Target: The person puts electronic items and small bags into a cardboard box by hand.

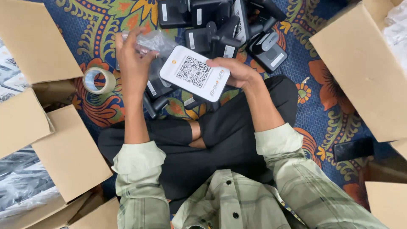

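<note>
White, rounded plastic device (195, 73) faces up for my view, right hand (237, 72) fingers gripping its edge; left hand (133, 63) fingers pinch a clear plastic bag (154, 42).

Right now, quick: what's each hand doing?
Left hand: closed on a clear plastic bag.
Right hand: holding a white device by its edge.

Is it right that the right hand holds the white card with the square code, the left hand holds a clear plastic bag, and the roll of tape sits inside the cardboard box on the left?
Not quite. In the head view the roll of tape lies on the patterned rug, beside the cardboard box, not inside it. The rest holds: the right hand holds the white card and the left hand holds the clear plastic bag.
</note>
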